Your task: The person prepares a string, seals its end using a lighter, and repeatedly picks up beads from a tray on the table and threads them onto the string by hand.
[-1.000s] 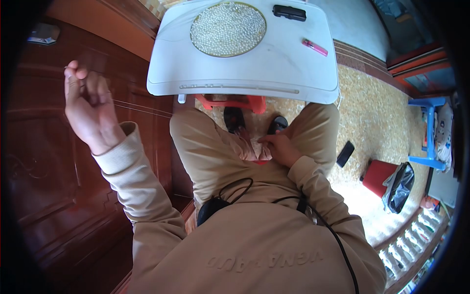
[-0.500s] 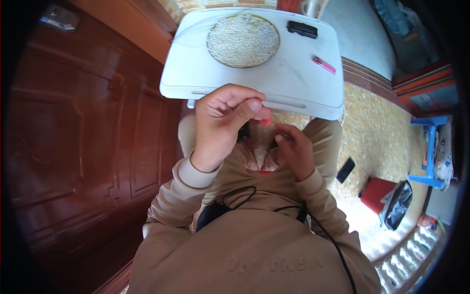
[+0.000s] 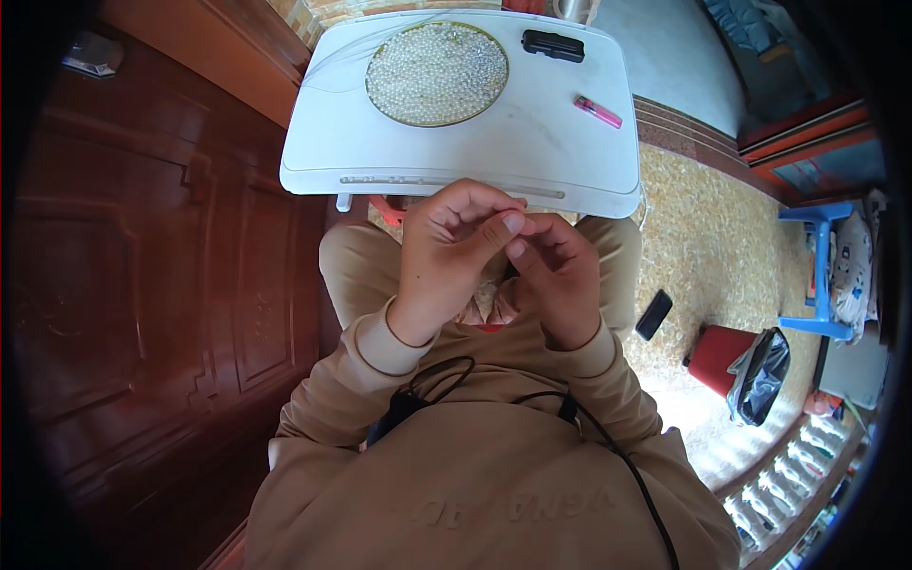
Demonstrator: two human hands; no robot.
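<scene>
Two bare hands meet at the centre of the frame, just in front of the near edge of the table. The left hand [image 3: 446, 261] has its thumb pressed to its forefinger in a pinch; the right hand [image 3: 562, 275] has its fingers curled, the tips touching those of the left. Anything between the fingertips is too small to make out, and whether the right is closed on something cannot be told.

Beyond them, at the upper centre, stands one white rectangular table [image 3: 551, 142] with rounded corners. On it lies one round, gold-rimmed tray [image 3: 439, 124] spread with pearly white beads [image 3: 437, 71], too many to count. To the tray's right are one oblong black case [image 3: 553, 46] and, lower, one slim pink object [image 3: 598, 111].

On the floor at the right of the frame lie one flat black rectangular object [image 3: 654, 315] and one red bin [image 3: 712, 359] with a black plastic bag [image 3: 765, 380] in its mouth. One blue plastic stool [image 3: 823, 266] stands near the right edge; a dark red panelled wooden door [image 3: 142, 285] fills the left.
</scene>
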